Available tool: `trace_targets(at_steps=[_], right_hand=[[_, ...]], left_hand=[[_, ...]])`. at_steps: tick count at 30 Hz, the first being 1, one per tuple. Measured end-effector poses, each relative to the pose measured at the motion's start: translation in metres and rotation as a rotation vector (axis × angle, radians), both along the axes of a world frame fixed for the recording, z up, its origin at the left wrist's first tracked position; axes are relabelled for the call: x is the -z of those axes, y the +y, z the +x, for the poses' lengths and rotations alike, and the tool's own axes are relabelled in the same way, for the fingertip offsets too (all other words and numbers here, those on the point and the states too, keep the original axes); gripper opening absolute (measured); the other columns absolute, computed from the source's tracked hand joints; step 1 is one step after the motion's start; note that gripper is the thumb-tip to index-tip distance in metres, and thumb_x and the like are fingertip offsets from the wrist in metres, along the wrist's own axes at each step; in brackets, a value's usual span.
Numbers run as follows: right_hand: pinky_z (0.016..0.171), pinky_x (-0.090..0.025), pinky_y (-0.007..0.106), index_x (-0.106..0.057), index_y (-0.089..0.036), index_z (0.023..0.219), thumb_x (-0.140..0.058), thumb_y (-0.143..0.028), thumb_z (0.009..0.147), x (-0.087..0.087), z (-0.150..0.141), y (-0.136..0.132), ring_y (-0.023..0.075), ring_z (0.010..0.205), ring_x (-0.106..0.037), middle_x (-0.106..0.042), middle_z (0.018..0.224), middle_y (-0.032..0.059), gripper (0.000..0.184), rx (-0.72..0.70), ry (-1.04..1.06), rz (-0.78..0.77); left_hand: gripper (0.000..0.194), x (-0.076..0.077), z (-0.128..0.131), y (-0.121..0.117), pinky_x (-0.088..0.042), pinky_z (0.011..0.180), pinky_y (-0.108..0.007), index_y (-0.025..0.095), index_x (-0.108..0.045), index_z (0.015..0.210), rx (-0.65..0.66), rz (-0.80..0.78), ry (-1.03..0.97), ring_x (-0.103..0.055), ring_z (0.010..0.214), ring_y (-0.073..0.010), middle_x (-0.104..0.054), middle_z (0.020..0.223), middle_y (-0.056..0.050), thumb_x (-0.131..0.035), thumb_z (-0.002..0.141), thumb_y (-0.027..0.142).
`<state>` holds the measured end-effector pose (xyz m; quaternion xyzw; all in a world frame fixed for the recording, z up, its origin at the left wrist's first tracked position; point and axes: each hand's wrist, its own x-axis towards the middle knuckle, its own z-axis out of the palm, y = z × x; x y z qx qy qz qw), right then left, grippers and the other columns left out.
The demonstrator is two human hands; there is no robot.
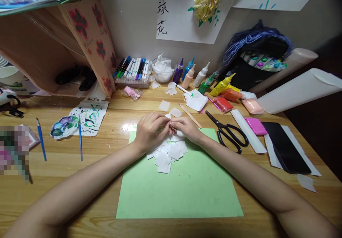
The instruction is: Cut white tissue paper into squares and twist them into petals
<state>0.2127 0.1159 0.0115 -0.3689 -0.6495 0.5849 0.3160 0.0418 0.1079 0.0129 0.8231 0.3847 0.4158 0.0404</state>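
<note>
My left hand (pixel 151 129) and my right hand (pixel 185 128) meet over the top of a green sheet of paper (pixel 179 195). Between their fingertips they pinch a small white paper square (pixel 168 116), partly hidden by the fingers. Just below the hands, a cluster of overlapping white paper squares (pixel 167 156) lies on the green sheet. Beyond my fingers, a few loose white squares (pixel 164 105) rest on the wooden table, close to a thin wooden stick (pixel 190 115).
Black-handled scissors (pixel 227 131) and a phone (pixel 287 147) lie to the right. Paint bottles (pixel 189 77), a bowl of white paper pieces (pixel 163 70) and markers (pixel 132 70) line the back. Paintbrushes (pixel 80 138) and a paint-smeared sheet (pixel 93 118) lie left.
</note>
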Motion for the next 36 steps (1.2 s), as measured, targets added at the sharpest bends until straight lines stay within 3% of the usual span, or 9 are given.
trace_targets(at_steps=[18,29,36], right_hand=[[0.057,-0.039,0.023,-0.058,-0.015,0.06,-0.042,-0.025,0.082,0.0051,-0.0026,-0.0003,0.0102,0.054,-0.048,-0.059,0.059,0.0016,0.029,0.065,0.063,-0.091],[0.052,-0.034,0.024,-0.053,-0.016,0.054,-0.048,-0.039,0.08,0.0011,-0.0044,-0.0018,0.01,0.051,-0.043,-0.048,0.051,-0.0017,0.035,0.119,0.012,-0.051],[0.054,-0.033,0.024,-0.056,-0.015,0.059,-0.045,-0.037,0.085,0.004,-0.0027,-0.0016,0.0099,0.052,-0.043,-0.05,0.054,-0.0009,0.036,0.068,0.008,-0.013]], left_hand=[[0.009,0.0014,-0.0003,-0.0001,-0.042,0.064,-0.027,0.018,-0.064,0.086,0.014,0.0,0.002,-0.059,0.075,-0.0146,-0.067,0.081,-0.003,-0.058,0.081,0.021],[0.013,0.0025,-0.0012,-0.0007,-0.043,0.067,-0.029,0.019,-0.064,0.088,0.042,-0.029,0.011,-0.06,0.077,-0.0159,-0.067,0.082,-0.004,-0.059,0.08,0.027],[0.009,-0.0001,-0.0003,-0.0009,-0.042,0.065,-0.028,0.018,-0.064,0.083,0.016,-0.04,-0.014,-0.06,0.072,-0.0147,-0.067,0.077,-0.002,-0.057,0.081,0.022]])
